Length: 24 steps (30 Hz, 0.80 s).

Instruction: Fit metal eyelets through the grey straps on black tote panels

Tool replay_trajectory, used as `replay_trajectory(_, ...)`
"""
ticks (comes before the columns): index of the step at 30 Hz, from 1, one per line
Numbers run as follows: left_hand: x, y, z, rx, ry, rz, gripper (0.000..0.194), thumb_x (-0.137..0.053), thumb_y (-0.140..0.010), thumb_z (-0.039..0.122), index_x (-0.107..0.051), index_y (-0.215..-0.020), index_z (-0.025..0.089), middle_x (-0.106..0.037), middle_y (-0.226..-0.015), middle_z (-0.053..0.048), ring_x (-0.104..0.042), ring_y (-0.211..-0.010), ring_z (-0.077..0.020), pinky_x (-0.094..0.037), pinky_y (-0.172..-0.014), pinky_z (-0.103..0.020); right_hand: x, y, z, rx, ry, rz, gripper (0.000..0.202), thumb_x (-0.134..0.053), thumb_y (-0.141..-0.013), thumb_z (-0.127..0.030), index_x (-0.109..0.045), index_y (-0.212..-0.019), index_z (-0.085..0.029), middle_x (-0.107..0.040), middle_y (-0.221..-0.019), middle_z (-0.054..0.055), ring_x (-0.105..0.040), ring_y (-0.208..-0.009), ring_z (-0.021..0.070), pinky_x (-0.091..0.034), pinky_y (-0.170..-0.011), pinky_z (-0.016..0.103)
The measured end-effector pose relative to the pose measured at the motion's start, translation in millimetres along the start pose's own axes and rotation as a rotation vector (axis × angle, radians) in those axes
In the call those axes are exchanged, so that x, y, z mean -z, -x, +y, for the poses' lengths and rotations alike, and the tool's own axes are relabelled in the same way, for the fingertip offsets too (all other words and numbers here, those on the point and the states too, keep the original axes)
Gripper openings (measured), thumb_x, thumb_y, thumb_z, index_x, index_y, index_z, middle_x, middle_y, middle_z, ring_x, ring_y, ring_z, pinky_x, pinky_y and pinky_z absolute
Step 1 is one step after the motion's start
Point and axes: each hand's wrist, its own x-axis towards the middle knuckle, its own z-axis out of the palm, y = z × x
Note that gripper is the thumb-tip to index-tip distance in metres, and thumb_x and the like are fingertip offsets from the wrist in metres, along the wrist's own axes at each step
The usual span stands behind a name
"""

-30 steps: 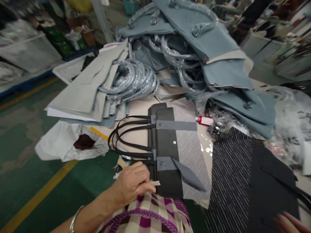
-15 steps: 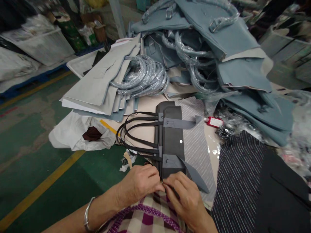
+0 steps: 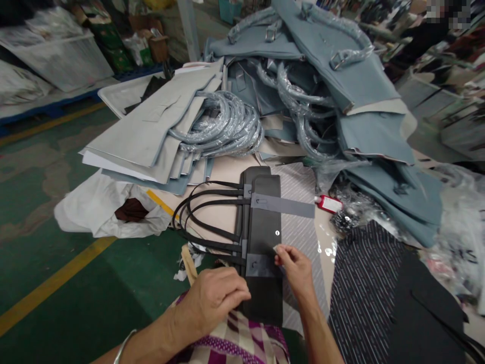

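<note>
A dark grey bag panel [image 3: 265, 222] with black strap handles [image 3: 197, 202] lies on the worktable, a grey strip [image 3: 291, 206] crossing its upper part. A small white dot [image 3: 277, 233] shows on the panel. My right hand [image 3: 295, 265] pinches a tiny pale piece over the panel's right edge, just below the dot. Near the panel's lower left, my left hand [image 3: 223, 293] is closed with fingers curled; whatever it may hold is hidden. Striped lining [image 3: 299, 192] extends to the right of the panel.
Plastic-wrapped blue handles [image 3: 227, 124] and grey panels [image 3: 151, 116] are stacked at the back left. Blue bag pieces [image 3: 364, 76] are piled at the back right. A red bottle [image 3: 330, 203] lies right of the lining. Dark striped fabric [image 3: 364, 283] covers the right front.
My hands have separated. My right hand moved up and right to the panel's edge; my left moved slightly down and left. The lower grey strip now lies flat on the panel.
</note>
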Motion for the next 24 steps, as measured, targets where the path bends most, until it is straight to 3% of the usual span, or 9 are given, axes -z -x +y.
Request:
replay_trajectory(4,2.0,11,-17,0.270,0.037,-0.004,0.014,-0.052,-0.096,0.022,-0.061,-0.086,0.019,-0.060,-0.077,0.002,-0.057,-0.072,-0.0098,-0.039,-0.067,-0.021,14,-50,26,-0.103,-0.032,0.008,0.046,-0.068,-0.071,-0.056,-0.071,-0.084,-0.012,-0.067,-0.067,0.007,-0.059,-0.054,0.0160,-0.050,-0.052,0.028)
replay_trajectory(8,6.9,22,-27,0.355,0.012,-0.064,0.018,-0.047,-0.098,0.023,-0.061,-0.089,0.019,-0.062,-0.081,0.001,-0.058,-0.077,-0.0108,-0.040,-0.070,-0.021,11,-67,34,-0.151,0.034,-0.015,0.046,-0.069,-0.069,-0.056,-0.070,-0.082,-0.012,-0.062,-0.059,0.003,-0.048,-0.043,0.0117,-0.040,-0.042,0.025)
replay_trajectory(14,13.2,31,-34,0.314,-0.015,-0.075,0.017,-0.047,-0.098,0.019,-0.063,-0.092,0.020,-0.064,-0.084,0.002,-0.060,-0.079,-0.0095,-0.042,-0.071,-0.018,4,-78,36,-0.118,0.242,-0.069,0.038,-0.064,-0.072,-0.053,-0.068,-0.079,-0.016,-0.061,-0.056,0.001,-0.055,-0.048,0.0154,-0.039,-0.044,0.025)
replay_trajectory(17,15.2,36,-38,0.229,-0.095,-0.081,0.019,-0.046,-0.099,0.020,-0.064,-0.094,0.020,-0.064,-0.080,0.001,-0.060,-0.075,-0.0098,-0.043,-0.066,-0.018,9,-86,39,-0.099,0.354,-0.057,0.042,-0.065,-0.072,-0.052,-0.064,-0.095,-0.017,-0.061,-0.054,-0.002,-0.057,-0.046,0.0175,-0.042,-0.047,0.028)
replay_trajectory(19,17.0,40,-41,0.132,-0.178,-0.053,0.021,-0.044,-0.100,0.022,-0.064,-0.106,0.018,-0.065,-0.079,0.000,-0.060,-0.071,-0.0105,-0.043,-0.064,-0.019,15,-89,39,-0.082,0.434,-0.024,0.051,-0.069,-0.069,-0.054,-0.060,-0.102,-0.016,-0.057,-0.047,-0.004,-0.057,-0.043,0.0199,-0.042,-0.048,0.030)
replay_trajectory(22,20.4,44,-40,0.035,-0.237,0.006,0.029,-0.042,-0.102,0.027,-0.062,-0.118,0.013,-0.067,-0.078,-0.002,-0.060,-0.066,-0.0109,-0.043,-0.062,-0.021,19,-78,31,-0.001,0.527,0.039,0.052,-0.067,-0.072,-0.059,-0.059,-0.098,-0.014,-0.056,-0.048,-0.002,-0.057,-0.046,0.0223,-0.044,-0.052,0.034)
replay_trajectory(24,21.5,47,-39,0.058,-0.202,0.005,0.027,-0.044,-0.101,0.029,-0.066,-0.107,0.015,-0.066,-0.075,-0.001,-0.060,-0.064,-0.0105,-0.042,-0.059,-0.021,11,-57,22,0.115,0.545,0.041,0.046,-0.059,-0.081,-0.058,-0.061,-0.098,-0.015,-0.064,-0.064,0.004,-0.061,-0.057,0.0223,-0.048,-0.060,0.037)
